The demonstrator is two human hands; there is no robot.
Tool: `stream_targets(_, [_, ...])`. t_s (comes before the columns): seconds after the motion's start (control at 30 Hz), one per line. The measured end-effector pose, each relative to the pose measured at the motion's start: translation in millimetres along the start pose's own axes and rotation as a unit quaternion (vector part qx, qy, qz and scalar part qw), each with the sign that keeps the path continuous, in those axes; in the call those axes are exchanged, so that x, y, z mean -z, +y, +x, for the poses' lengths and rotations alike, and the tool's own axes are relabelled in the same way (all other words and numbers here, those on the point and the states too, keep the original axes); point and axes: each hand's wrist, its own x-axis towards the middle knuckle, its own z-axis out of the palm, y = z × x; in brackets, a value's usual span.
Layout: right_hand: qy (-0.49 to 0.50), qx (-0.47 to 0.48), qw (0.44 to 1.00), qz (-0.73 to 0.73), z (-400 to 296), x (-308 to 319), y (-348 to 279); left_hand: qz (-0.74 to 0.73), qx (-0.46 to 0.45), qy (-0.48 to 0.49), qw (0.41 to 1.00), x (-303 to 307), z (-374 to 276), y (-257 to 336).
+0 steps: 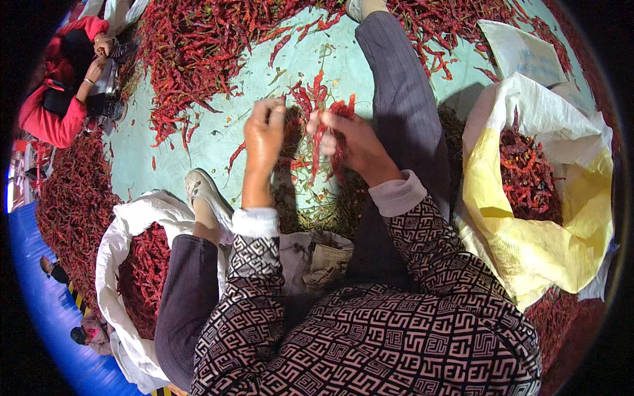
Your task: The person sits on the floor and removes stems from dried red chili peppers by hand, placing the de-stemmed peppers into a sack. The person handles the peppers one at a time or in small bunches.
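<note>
My right hand (pixel 357 141) grips a bunch of dried red chilli peppers (pixel 317 148), which stick out above and below the fingers. Just left of it, my left hand (pixel 265 136) is raised with curled fingers. Motion blur hides whether anything small is between those fingertips. Under both hands, loose chillies (pixel 237 157) and bits of stem lie on the pale green floor (pixel 218 133). A heap of greenish stems (pixel 342 213) lies between my legs, partly in shadow.
At left stands a white woven sack (pixel 106 277) holding red chillies; at right, a white-and-yellow sack (pixel 540 247) holds darker ones. Large chilli heaps (pixel 193 54) spread ahead and along the left (pixel 74 183). Another person (pixel 59 119) crouches at upper left. A printed sack (pixel 525 49) lies upper right.
</note>
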Motion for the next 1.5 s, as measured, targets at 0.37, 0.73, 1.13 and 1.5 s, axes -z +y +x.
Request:
stream_targets(0.37, [0.063,0.064,0.989,0.115,13.5,8.6,0.9,-0.249,0.179,-0.178,0.935,2.6,-24.5,7.5])
stream_targets(0.73, [0.056,0.069,0.991,0.098,-0.1,-3.2,-8.0,-0.078,0.076,-0.053,0.993,34.4,-6.4,-72.0])
stream_targets(1.13, [0.067,0.067,0.993,0.068,-2.4,5.0,-13.0,0.286,0.073,-0.120,0.948,-3.3,30.9,-75.4])
stream_targets(1.5, [0.055,0.004,0.998,0.033,0.1,-0.3,6.3,-0.129,0.164,0.018,0.978,49.7,34.2,-57.9])
